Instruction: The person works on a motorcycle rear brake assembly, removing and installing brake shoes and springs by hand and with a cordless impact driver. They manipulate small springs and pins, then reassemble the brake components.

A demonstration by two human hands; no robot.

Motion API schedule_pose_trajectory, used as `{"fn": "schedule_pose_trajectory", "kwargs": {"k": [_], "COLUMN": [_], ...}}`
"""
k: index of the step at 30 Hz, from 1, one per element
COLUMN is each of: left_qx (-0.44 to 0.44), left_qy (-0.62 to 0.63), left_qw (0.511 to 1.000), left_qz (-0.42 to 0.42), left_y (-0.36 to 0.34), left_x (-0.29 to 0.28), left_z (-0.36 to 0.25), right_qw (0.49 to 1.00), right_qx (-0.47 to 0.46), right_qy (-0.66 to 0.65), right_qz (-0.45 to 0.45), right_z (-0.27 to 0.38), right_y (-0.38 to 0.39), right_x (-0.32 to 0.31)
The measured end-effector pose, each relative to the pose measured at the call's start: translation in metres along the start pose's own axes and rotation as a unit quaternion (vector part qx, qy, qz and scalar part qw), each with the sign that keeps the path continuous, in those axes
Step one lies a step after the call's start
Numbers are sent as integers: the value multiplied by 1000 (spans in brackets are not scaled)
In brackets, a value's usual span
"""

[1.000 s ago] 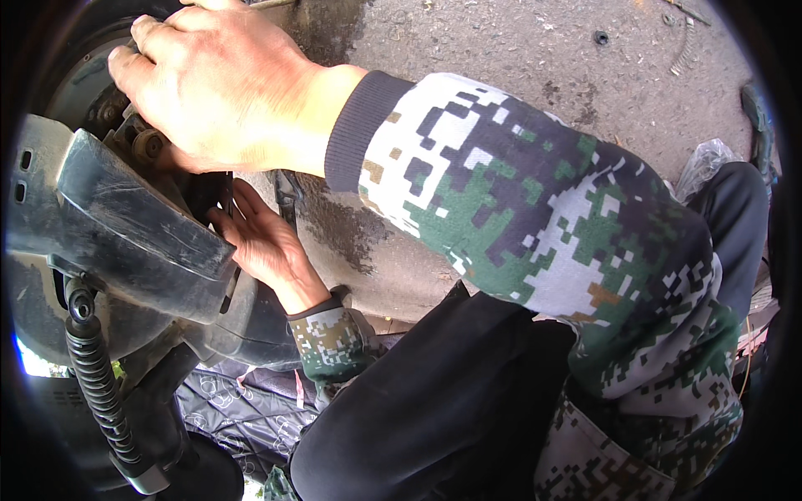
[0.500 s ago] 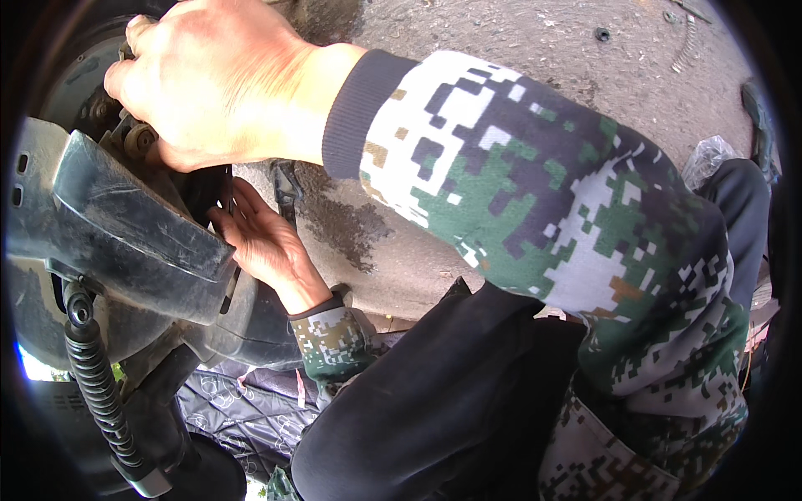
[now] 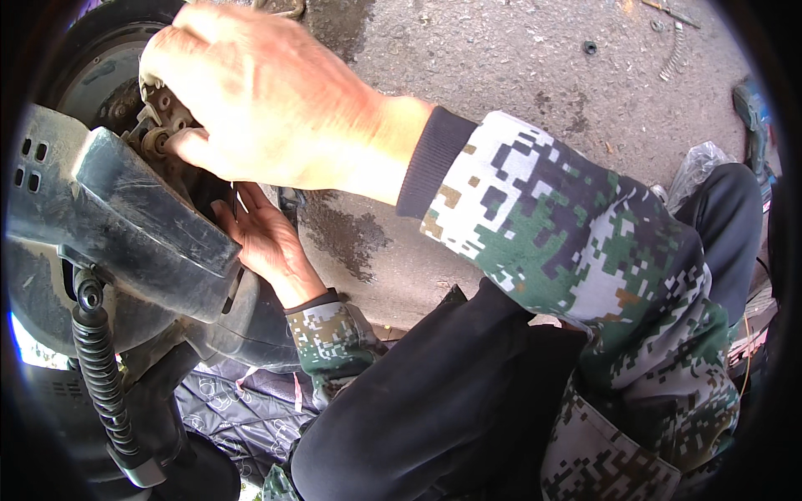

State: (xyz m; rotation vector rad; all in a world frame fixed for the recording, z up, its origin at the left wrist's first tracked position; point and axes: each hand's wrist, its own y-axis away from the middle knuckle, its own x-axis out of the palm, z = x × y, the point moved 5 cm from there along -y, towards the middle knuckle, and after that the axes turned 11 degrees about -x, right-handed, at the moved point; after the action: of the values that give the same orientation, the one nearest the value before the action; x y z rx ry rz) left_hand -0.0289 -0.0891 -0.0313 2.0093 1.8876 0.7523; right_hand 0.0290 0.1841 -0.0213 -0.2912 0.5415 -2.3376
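Observation:
My right hand (image 3: 259,108), slightly blurred, is closed on a pale metal bracket (image 3: 164,107) beside a small round roller (image 3: 154,143) and a dark wheel hub (image 3: 104,79). My left hand (image 3: 267,246) is lower, under the edge of a scuffed black plastic housing (image 3: 142,225); its curled fingers and thumb are at a thin dark part, and what they hold is partly hidden. A black shock absorber (image 3: 100,359) with a coiled spring runs down the left side of the housing.
Stained concrete (image 3: 543,75) carries a coil spring (image 3: 672,54), a thin rod (image 3: 668,15) and a small black ring (image 3: 590,48). A clear plastic bag (image 3: 693,171) lies beside my knee. A quilted black cloth (image 3: 234,405) lies below the vehicle.
My right hand and forearm have shifted right and down, showing more of the bracket and roller. My left hand has barely moved.

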Motion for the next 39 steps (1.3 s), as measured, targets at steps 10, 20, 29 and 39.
{"fn": "schedule_pose_trajectory", "kwargs": {"k": [10, 20, 29, 39], "left_qx": [-28, -24, -45, -78], "left_qy": [-25, -8, 20, 27], "left_qw": [999, 1000, 999, 996], "left_qz": [-4, -6, -17, -27], "left_y": [2, -1, -6, 0], "left_x": [-5, -18, -25, -14], "left_z": [0, -1, 2, 4], "right_qw": [985, 981, 969, 963], "right_qx": [134, 144, 163, 182], "right_qy": [-39, -32, -33, -44], "right_qz": [106, 126, 184, 195], "right_z": [0, 4, 2, -3], "right_y": [-3, -2, 0, -1], "right_x": [37, 34, 37, 39]}}
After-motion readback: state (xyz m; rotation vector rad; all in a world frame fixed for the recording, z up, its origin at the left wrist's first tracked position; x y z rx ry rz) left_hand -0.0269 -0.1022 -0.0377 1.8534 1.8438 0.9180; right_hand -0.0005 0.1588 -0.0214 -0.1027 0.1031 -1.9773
